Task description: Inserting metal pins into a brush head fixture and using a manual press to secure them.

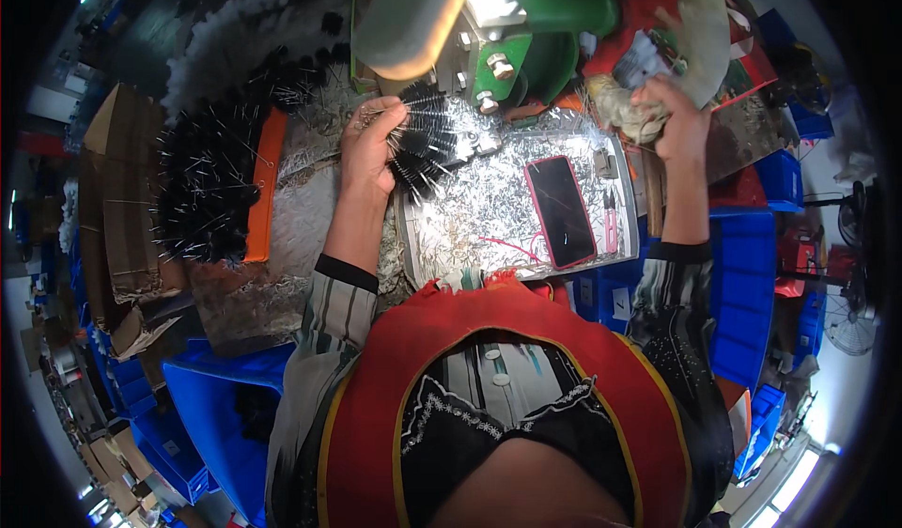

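My left hand (373, 141) is closed round a fanned bundle of black-bristled wire brushes (423, 133), held over the left edge of a shiny metal tray (410, 237). Just beyond it stands a green machine (507, 63) with bolts and a lit, rounded guard (413, 21). My right hand (678, 119), fingers curled, is at a pale, cloth-like wrapped part (622, 110) to the machine's right. Motion blur hides exactly what these fingers grip. In the tray lie a phone with a red case (562, 210), a pink-handled tool (610, 223) and many thin wire scraps.
To the left, a large heap of black wire brushes (202, 171) lies against an orange strip (264, 190), beside a cardboard box (122, 190). Blue bins (742, 293) stand on the right and at lower left. A fan (850, 321) is at the far right.
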### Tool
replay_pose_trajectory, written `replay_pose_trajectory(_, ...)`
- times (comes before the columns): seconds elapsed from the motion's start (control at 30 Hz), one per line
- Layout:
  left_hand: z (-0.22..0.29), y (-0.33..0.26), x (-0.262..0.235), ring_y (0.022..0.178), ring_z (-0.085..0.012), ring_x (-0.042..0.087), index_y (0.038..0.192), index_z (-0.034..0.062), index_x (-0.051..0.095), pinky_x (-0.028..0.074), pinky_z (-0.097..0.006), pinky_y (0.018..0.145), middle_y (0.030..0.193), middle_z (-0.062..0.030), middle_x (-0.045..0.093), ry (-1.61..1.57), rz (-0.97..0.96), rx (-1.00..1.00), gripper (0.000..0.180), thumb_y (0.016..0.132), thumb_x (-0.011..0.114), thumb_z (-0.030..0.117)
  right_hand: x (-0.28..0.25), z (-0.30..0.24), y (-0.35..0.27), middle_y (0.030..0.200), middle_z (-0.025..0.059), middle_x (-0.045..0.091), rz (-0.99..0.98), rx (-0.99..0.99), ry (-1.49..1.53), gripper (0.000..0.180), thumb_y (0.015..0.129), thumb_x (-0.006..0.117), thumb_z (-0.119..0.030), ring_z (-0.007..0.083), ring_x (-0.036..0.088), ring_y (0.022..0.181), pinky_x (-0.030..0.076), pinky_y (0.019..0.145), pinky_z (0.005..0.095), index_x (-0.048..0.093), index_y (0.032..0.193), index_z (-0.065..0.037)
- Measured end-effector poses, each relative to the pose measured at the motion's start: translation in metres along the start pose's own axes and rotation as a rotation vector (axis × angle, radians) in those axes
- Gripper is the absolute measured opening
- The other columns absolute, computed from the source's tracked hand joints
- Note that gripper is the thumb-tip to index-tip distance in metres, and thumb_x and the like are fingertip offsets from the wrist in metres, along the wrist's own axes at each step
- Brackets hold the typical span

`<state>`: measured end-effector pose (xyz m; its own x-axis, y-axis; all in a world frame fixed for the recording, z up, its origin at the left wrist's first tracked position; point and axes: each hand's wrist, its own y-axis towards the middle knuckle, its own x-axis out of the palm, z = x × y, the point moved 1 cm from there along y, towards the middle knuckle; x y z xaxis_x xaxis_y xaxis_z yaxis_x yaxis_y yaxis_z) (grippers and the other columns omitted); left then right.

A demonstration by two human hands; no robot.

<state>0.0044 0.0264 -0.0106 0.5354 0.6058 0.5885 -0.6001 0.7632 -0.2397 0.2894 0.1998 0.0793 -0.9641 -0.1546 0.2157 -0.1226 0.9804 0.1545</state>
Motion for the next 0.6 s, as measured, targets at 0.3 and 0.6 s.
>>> replay_pose_trajectory(0.3,-0.006,-0.002,0.012,0.068,-0.0137,0.06,0.086,0.0005,0.059,0.05,-0.023,0.062,0.078,-0.0075,0.061,0.003,0.079,0.092,0.016,0.073,0.064,-0.007,0.009,-0.078,0.026,0.056,0.0068,0.052,-0.254,0.124,-0.257,0.017,0.07,0.066,-0.017,0.016,0.053,0.044,0.04,0.042,0.0278,0.06,0.07,-0.002)
replay_pose_trajectory(0.6,-0.013,0.0,0.006,0.069,-0.0137,0.059,0.089,0.0003,0.059,0.05,-0.023,0.063,0.081,-0.0075,0.061,0.01,0.083,0.179,0.017,0.074,0.063,-0.008,-0.012,0.017,0.007,0.063,0.0137,0.057,-0.102,-0.125,0.015,0.014,0.069,0.061,-0.005,0.0216,0.056,0.052,0.047,0.054,0.0325,0.058,0.076,0.007)
